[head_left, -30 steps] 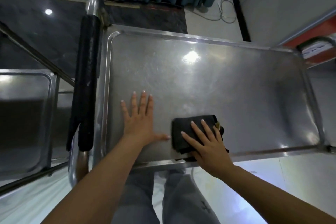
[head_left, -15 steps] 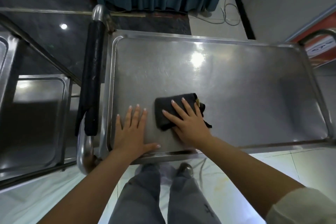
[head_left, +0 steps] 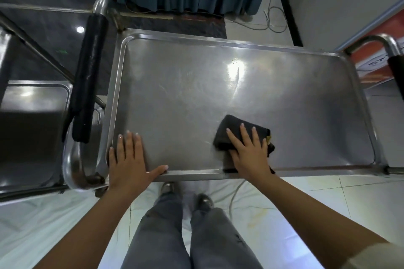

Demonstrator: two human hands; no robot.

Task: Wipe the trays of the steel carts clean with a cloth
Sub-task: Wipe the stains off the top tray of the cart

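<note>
Steel cart's top tray (head_left: pixel 229 85) lying under both hands, right hand (head_left: pixel 249 155) pressing flat, fingers straight, on a folded black cloth (head_left: pixel 231 129) near the tray's front edge, left hand (head_left: pixel 129 159) resting spread on the front-left corner, black-padded handle (head_left: pixel 89 78) just beside.

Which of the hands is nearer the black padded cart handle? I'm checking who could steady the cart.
Left. The left hand lies flat just right of the handle; the right hand presses the cloth farther right.
</note>
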